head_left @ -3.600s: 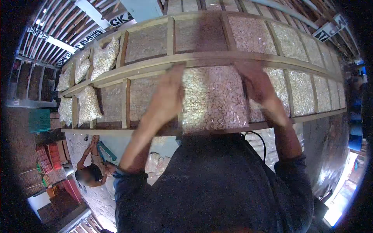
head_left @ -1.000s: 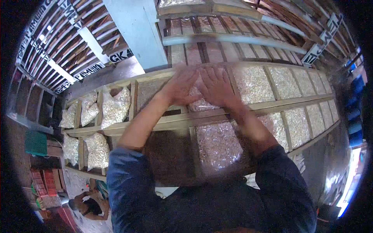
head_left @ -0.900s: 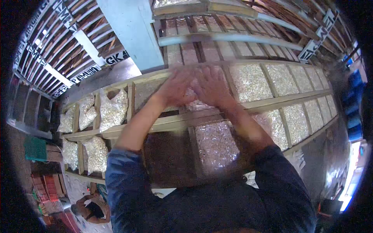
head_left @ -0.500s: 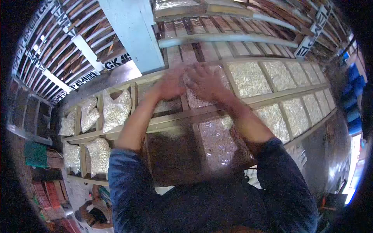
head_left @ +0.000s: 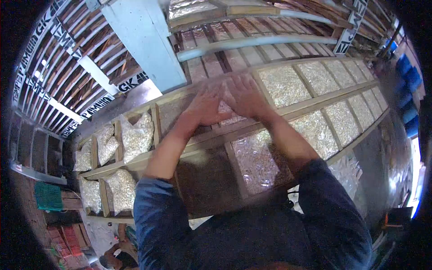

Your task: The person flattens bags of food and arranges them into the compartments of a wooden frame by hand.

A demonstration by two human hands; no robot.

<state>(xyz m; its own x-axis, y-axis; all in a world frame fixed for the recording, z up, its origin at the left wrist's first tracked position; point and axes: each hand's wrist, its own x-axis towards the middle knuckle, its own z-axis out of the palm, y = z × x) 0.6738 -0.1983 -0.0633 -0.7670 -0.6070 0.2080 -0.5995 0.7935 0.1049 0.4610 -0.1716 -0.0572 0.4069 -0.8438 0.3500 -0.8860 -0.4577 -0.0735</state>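
My left hand (head_left: pixel 203 108) lies palm down with fingers stretched out, on the left part of a clear plastic bag of pale beans (head_left: pixel 228 118). Beside it, my right hand (head_left: pixel 246 100) rests flat on the same bag, fingers pointing away from me. Both hands cover most of this bag, which sits in a compartment of a wooden frame (head_left: pixel 211 140). Nearer my body, another flattened bag of beans (head_left: pixel 254 164) fills part of its compartment under my right forearm. To the right of my hands, a flat bag (head_left: pixel 284 86) fills its compartment.
Plump, loosely set bags (head_left: pixel 137 137) stand in the frame's left compartments. A light blue post (head_left: pixel 139 40) rises behind the frame, and a shelf rail (head_left: pixel 256 42) crosses beyond it. At lower left are a green crate (head_left: pixel 48 196) and another person (head_left: pixel 120 256).
My hands have spread slightly apart, and more of the bag shows between them. The left hand sits lower on the bag. The whole view has shifted a little.
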